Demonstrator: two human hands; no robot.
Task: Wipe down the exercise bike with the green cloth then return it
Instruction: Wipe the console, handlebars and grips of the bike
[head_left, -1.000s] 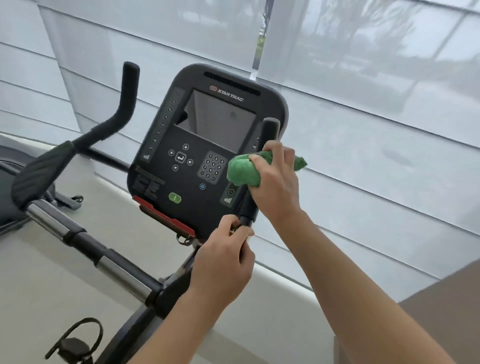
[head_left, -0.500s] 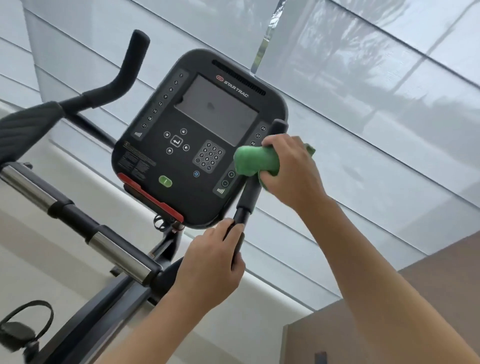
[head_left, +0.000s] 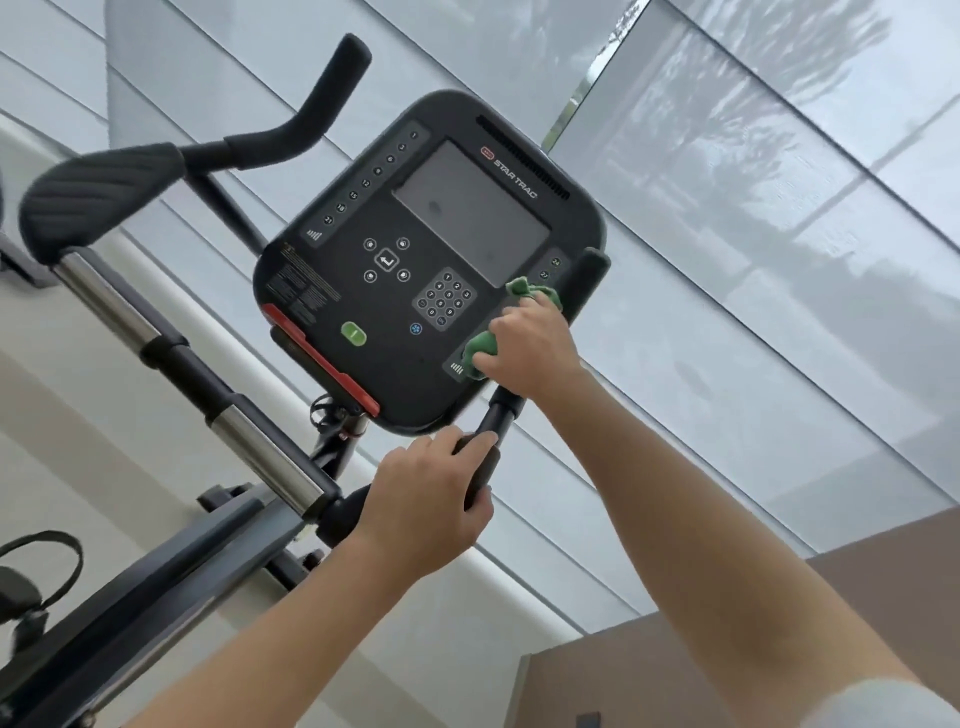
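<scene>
The exercise bike's black console (head_left: 415, 260) with screen, keypad and green button fills the middle of the head view. Its right upright handle (head_left: 498, 410) runs along the console's right edge. My right hand (head_left: 530, 348) grips the bunched green cloth (head_left: 480, 351), wrapped round that handle beside the console's lower right corner; a cloth end pokes out above my fingers. My left hand (head_left: 431, 504) grips the same handlebar lower down, at its bend. The left handle (head_left: 291, 130) curves up at the upper left.
Chrome and black handlebar tube (head_left: 249, 441) slants from left to centre, with a padded elbow rest (head_left: 98, 197) at its upper end. A pedal with strap (head_left: 36, 587) shows lower left. Shaded windows stand behind the bike, a white sill below them. A brown surface (head_left: 857, 597) lies lower right.
My right hand has slid the green cloth down the right handle, from near its top to beside the console's lower corner. The camera has tilted. My left hand keeps its grip.
</scene>
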